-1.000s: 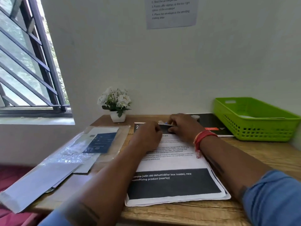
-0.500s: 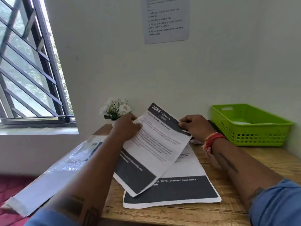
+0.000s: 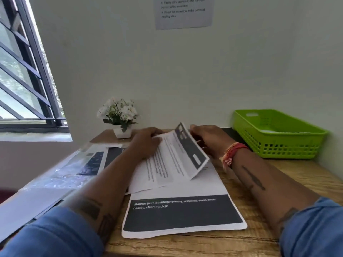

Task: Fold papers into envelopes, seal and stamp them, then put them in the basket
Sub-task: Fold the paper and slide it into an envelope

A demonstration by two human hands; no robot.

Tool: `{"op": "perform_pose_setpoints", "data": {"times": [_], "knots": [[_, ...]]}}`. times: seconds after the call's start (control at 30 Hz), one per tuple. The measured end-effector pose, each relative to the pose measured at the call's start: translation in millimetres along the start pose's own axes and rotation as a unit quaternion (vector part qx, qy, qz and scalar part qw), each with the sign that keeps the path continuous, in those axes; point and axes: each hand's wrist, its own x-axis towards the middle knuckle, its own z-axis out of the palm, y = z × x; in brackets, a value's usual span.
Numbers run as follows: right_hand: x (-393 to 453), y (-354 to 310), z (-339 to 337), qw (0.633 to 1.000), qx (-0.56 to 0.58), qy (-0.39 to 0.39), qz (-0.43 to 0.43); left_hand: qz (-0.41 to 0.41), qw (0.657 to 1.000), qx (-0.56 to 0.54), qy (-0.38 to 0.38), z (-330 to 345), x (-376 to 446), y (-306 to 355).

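Note:
A printed sheet [image 3: 172, 160] with a dark header band is bent over on itself above a stack of papers [image 3: 181, 214] on the wooden desk. My left hand [image 3: 146, 143] holds its left edge, thumb on top. My right hand [image 3: 207, 140] grips the far right corner and curls the top part over toward me. A green basket [image 3: 278, 143] stands at the back right with something pale lying inside. White envelopes in clear plastic wrap [image 3: 61, 175] lie at the left.
A small pot of white flowers [image 3: 119, 117] sits at the back against the wall. A dark booklet [image 3: 227, 130] lies behind my right hand beside the basket. A notice [image 3: 183, 12] hangs on the wall; a barred window [image 3: 24, 71] is at left.
I lifted the top sheet off the stack with both hands, held it up tilted, then brought it back down; now its top part is bent over toward me.

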Motion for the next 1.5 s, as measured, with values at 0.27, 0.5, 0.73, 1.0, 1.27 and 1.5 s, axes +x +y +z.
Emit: {"op": "perform_pose_setpoints", "data": {"times": [0.27,0.5,0.73,1.0,1.27,1.5], "knots": [[4,11,15,0.973,-0.21,0.023,-0.096,0.047,0.992,0.113,0.035,7,-6,4],[12,25,24,0.961,-0.238,-0.065,-0.122,0.013,0.997,0.052,0.047,2,-17,20],[8,25,37,0.885,-0.416,-0.079,-0.192,-0.034,0.999,0.015,0.04,4,-12,11],[16,25,34,0.914,-0.37,-0.063,-0.156,0.093,0.977,0.191,-0.021,19,-17,18],[32,23,36,0.895,-0.428,-0.037,-0.119,0.112,0.978,0.177,-0.008,25,-12,13],[33,15,29,0.863,-0.486,-0.092,-0.101,0.09,0.979,0.181,-0.018,28,-9,13]]}}
